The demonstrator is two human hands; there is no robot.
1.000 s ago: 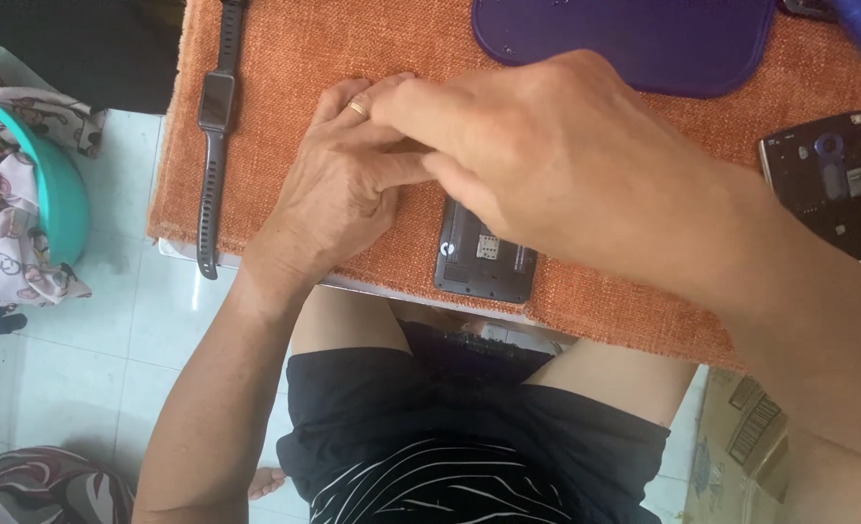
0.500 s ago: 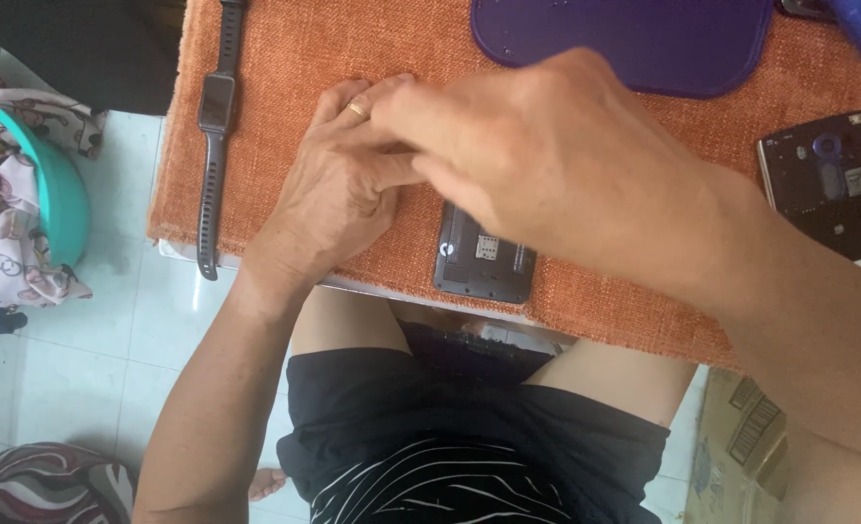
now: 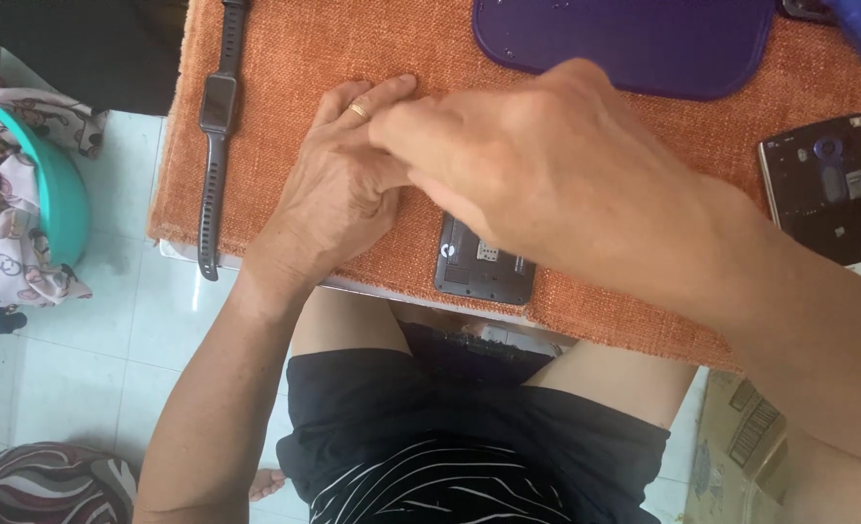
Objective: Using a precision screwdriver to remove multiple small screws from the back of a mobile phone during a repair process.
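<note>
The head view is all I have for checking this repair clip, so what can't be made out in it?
- Dark phone part: upper portion hidden under the right hand.
- Left hand: fingertips covered by the right hand; any grip unseen.
- Opened phone: cut by the right edge.
- Purple tray: cut by the top edge.

left hand point(image 3: 338, 194): thin gold ring band point(image 3: 358, 111) on one finger
right hand point(image 3: 537, 175): no jewellery
arms: bare, sleeveless
shorts point(image 3: 450, 427): black fabric
shirt hem point(image 3: 440, 490): black, thin white stripes

Orange cloth-covered table point(image 3: 304, 39), smartwatch point(image 3: 215, 126), purple tray point(image 3: 634, 44), opened phones point(image 3: 484, 267)
</note>
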